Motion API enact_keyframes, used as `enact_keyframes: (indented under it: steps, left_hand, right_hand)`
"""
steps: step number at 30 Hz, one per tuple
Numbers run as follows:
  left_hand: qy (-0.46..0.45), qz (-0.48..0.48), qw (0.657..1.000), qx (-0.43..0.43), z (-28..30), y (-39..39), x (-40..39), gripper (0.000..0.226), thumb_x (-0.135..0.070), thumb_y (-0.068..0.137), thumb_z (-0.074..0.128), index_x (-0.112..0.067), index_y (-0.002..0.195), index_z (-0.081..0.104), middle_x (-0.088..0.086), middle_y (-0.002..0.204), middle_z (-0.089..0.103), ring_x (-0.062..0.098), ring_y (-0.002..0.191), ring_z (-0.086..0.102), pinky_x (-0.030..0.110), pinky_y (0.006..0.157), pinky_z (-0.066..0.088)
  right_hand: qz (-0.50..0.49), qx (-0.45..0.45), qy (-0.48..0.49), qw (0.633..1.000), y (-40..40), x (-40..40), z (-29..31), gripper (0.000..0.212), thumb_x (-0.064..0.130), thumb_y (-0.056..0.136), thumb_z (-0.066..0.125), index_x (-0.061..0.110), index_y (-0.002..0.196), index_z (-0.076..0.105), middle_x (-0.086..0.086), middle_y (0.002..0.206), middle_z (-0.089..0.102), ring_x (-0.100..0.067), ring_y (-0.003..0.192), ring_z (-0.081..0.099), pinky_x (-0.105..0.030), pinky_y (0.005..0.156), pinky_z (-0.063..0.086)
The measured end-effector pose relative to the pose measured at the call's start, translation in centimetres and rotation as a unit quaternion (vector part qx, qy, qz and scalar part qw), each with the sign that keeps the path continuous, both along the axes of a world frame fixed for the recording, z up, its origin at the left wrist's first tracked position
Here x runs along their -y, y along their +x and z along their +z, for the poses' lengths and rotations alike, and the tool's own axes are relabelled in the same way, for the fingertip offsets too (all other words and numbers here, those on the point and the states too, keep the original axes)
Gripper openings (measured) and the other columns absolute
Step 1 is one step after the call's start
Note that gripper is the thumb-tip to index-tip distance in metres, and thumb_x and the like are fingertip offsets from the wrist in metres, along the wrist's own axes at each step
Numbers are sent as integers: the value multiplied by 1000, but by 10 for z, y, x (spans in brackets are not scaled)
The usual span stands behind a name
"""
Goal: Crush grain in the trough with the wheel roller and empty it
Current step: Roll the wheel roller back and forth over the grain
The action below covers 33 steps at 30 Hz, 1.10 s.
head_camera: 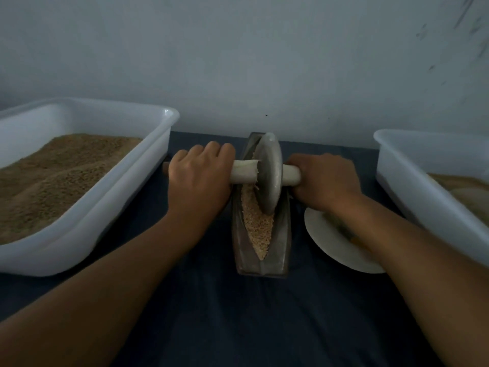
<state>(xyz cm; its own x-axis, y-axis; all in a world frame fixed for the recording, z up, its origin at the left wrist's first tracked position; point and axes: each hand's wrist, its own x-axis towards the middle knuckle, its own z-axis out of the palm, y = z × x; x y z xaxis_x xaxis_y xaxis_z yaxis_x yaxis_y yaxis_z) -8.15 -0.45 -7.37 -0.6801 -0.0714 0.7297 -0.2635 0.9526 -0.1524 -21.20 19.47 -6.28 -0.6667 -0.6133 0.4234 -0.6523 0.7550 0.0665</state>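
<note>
A narrow metal trough lies lengthwise on the dark blue cloth, with tan grain in its groove. The grey wheel roller stands upright in the far half of the groove, on the grain. A pale wooden axle runs through the wheel from left to right. My left hand grips the axle left of the wheel. My right hand grips it on the right side. The axle's right end is hidden inside my right hand.
A large white tub full of brown grain stands at the left. Another white tub with pale grain sits at the right. A white plate lies under my right forearm beside the trough. A pale wall rises just behind.
</note>
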Motion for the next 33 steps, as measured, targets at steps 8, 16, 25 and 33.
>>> enact_keyframes:
  steps: [8,16,25,33]
  left_hand:
    - [28,-36,996,-81,-11,9,1,13,-17,87,62,-16,83,50,4,76,51,23,67,46,40,64,37]
    - [91,-102,984,-111,-22,37,2,18,-29,87,68,-20,90,53,-2,84,50,18,76,44,35,70,30]
    - [33,-60,996,-54,-11,17,3,14,-27,87,62,-19,89,51,1,81,51,21,73,45,38,67,34]
    - [23,7,996,83,8,-20,13,28,-35,84,68,-25,82,43,-1,76,58,20,66,53,33,61,37]
  right_hand:
    - [-15,-116,-46,992,48,-13,-6,18,36,75,68,28,84,55,7,65,58,-23,54,55,-30,52,12]
    - [26,-153,-91,984,75,-25,-12,17,32,82,66,25,96,58,5,80,56,-20,70,51,-34,69,21]
    - [-13,-111,-67,991,55,-14,-12,32,27,77,69,29,79,37,10,64,42,-17,54,32,-31,58,19]
    - [-71,25,25,997,14,3,6,18,44,76,65,34,87,56,10,76,59,-19,67,51,-29,52,25]
